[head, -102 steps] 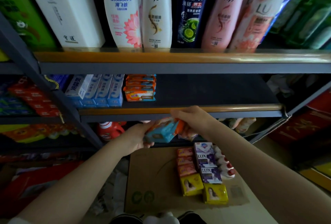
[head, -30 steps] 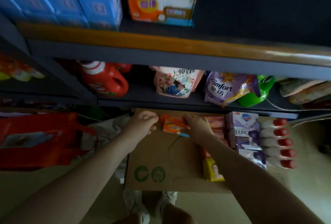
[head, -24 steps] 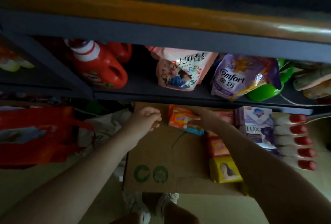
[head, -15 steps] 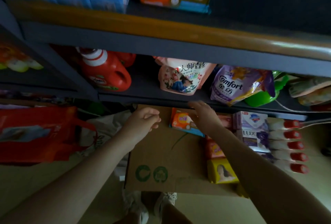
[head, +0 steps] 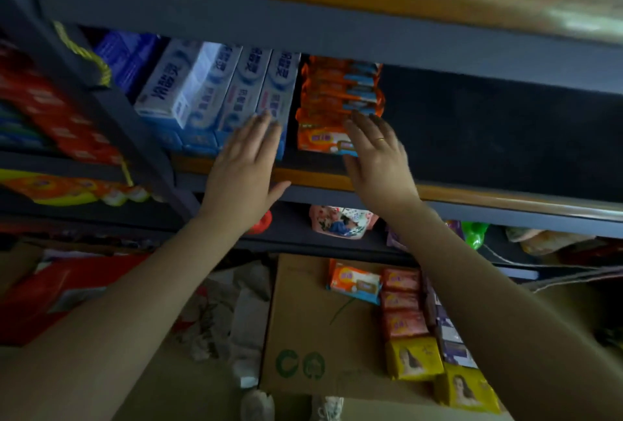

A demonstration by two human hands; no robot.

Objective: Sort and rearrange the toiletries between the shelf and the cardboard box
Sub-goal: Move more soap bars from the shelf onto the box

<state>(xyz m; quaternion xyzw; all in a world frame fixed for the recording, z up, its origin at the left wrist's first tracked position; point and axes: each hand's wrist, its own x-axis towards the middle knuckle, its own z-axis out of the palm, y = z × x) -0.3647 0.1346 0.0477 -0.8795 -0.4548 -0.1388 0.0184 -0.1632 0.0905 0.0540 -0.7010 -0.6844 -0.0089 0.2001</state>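
Head: cardboard box (head: 303,326) carries soap packets (head: 403,306).

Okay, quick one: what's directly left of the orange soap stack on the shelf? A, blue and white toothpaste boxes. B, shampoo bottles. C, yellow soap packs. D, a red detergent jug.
A: the blue and white toothpaste boxes stand immediately left of the orange soap stack.

So we've got two bare forearms in shot, no sleeves, no watch or bracelet showing. Our right hand (head: 379,164) has a thin gold band on the ring finger, plain as far as we can tell. Left hand (head: 244,168) wears nothing. Nails look short and unpainted. Down at the bottom edge we spot light-coloured shoes (head: 258,405), a bit blurry.
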